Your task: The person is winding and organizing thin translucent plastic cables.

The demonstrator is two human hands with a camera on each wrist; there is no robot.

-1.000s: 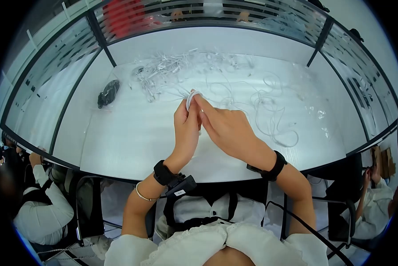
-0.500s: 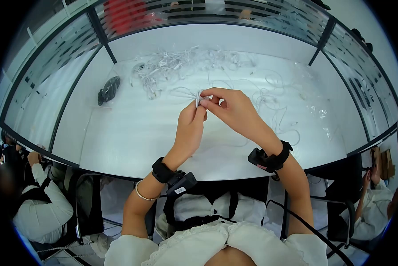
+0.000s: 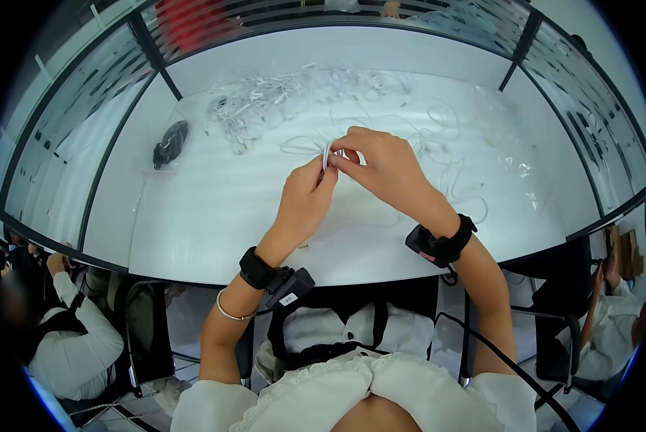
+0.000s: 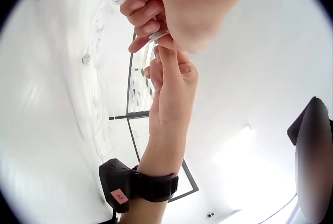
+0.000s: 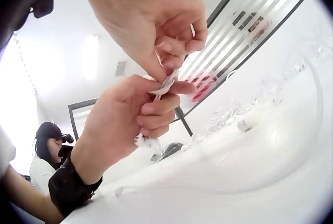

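White wired earphones [image 3: 327,154] are wound into a small bundle held up above the white table [image 3: 215,230]. My left hand [image 3: 306,198] grips the bundle, fingers curled round it. Its earbuds [image 5: 141,141] poke out below those fingers in the right wrist view. Thumb and fingertips of my right hand [image 3: 388,169] pinch the cord [image 5: 165,84] at the top of the bundle. Loose loops of thin white cord spread leftward from the bundle in the head view.
A tangled pile of white cables [image 3: 265,97] lies at the back left. Near the left partition is a black bundle [image 3: 170,145] in clear plastic. Loose white cords [image 3: 445,147] trail over the right side. Low partition panels [image 3: 337,43] enclose the table; people sit at both sides.
My right hand has gone from lying close against the bundle, fingers extended, to pinching the cord from the right with bent fingers. Both hands have shifted slightly right, and the wound loop shows more openly.
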